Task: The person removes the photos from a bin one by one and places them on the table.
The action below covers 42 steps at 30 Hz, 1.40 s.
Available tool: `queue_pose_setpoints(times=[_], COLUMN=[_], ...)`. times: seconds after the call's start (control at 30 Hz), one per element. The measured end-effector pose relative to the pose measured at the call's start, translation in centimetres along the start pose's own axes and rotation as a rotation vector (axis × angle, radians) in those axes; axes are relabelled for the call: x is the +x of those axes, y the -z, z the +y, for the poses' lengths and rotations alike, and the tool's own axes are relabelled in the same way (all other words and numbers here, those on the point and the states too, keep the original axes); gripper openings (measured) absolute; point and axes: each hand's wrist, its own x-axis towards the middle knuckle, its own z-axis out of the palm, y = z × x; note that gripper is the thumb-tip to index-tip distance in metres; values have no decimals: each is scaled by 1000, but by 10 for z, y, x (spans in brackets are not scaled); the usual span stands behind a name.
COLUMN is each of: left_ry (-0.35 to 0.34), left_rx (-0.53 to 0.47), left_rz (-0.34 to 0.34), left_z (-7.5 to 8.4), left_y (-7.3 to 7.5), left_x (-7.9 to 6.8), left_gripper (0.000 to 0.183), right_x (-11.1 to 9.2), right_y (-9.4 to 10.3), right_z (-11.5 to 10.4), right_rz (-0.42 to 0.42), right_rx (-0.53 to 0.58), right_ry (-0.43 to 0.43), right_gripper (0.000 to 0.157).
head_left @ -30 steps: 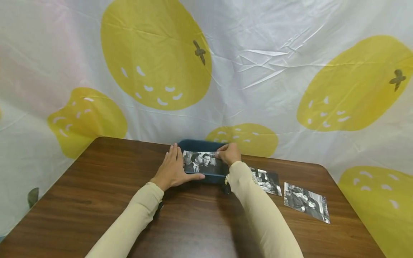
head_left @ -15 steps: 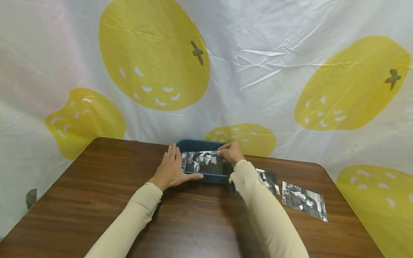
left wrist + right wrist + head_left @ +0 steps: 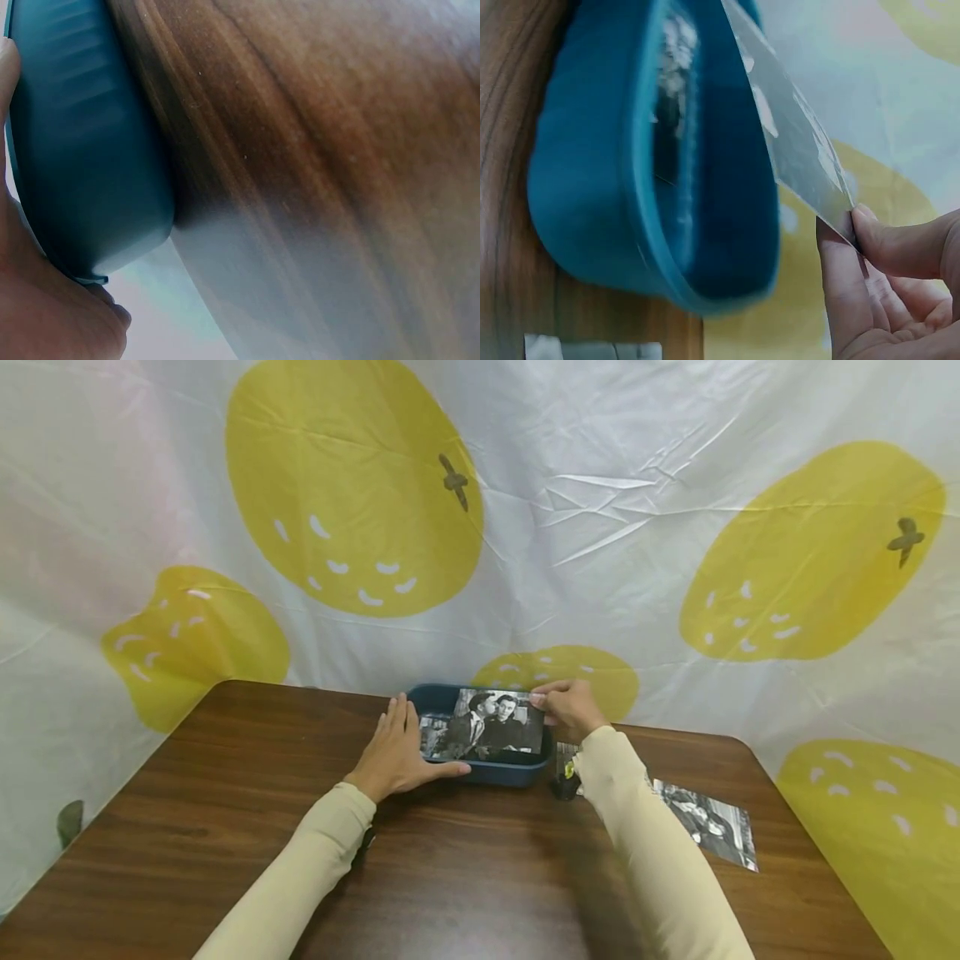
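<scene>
My left hand (image 3: 393,747) rests on the left end of a dark blue plastic bin (image 3: 513,774), fingers straight along its end and thumb stretched along the front rim. In the left wrist view part of that hand (image 3: 45,307) lies at the rim of the bin (image 3: 82,150). My right hand (image 3: 573,706) pinches a black-and-white photo (image 3: 501,725) by its right edge, between thumb and fingers. The photo is tilted up over the bin's opening; the right wrist view shows its pale side (image 3: 795,127). Another photo (image 3: 432,737) lies inside the bin at the left.
On the brown wooden table (image 3: 465,868), a black-and-white photo (image 3: 712,825) lies at the right. A second photo (image 3: 567,753) beside the bin is mostly hidden by my right forearm. A white curtain (image 3: 570,568) with yellow fruit prints hangs close behind the table.
My right hand has moved right and slightly up with the pinched photo, lifting it from the bin and uncovering the photo beneath. My left hand stays on the bin.
</scene>
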Motion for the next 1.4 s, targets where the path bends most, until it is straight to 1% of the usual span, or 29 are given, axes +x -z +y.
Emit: queue_pose_setpoints(times=[0.13,0.3,0.37,0.5,0.6,0.7,0.8,0.9,0.93,0.97,1.03,1.07,1.17,1.27,1.4], left_ry=[-2,-8,-10,-10,-10,-14,-20,-23,-24,-24,-24,-23,-19,-18,-20], left_rx=[7,7,3,6,12,11,9,9,8,8,8,7,5,4,8], left_rz=[-5,0,1,4,7,16,26,31,31,30,30,28,21,17,20], left_z=[0,0,0,0,-1,-1,-1,-1,-1,-1,-1,-1,0,0,2], left_y=[1,1,1,1,0,0,-1,-1,-1,-1,-1,-1,0,0,0], left_x=[0,-1,-1,-2,-2,-2,-2,-1,-1,-2,-1,-1,-2,-2,-3], left_gripper=[135,135,135,134,134,133,134,134,134,133,133,133,134,134,133], right_x=[-6,-13,-18,-28,-35,-43,-52,-62,-64,-67,-71,-73,-76,-79,-82], right_y=[21,47,59,82,99,116,130,142,145,147,150,150,145,133,111], right_z=[1,10,14,21,28,36,44,54,57,61,69,73,85,94,101], right_rz=[-7,-27,-38,-46,-33,-20,-48,-78,-89,-92,-102,-113,-137,-153,-161], right_rx=[-2,36,49,70,30,-41,11,70,76,56,23,7,-57,-85,-109], right_ry=[0,3,-13,-80,-94,-84,-125,-163,-167,-161,-142,-126,-104,-88,-74], right_gripper=[34,36,38,38,38,41,43,34,30,26,20,19,24,30,29])
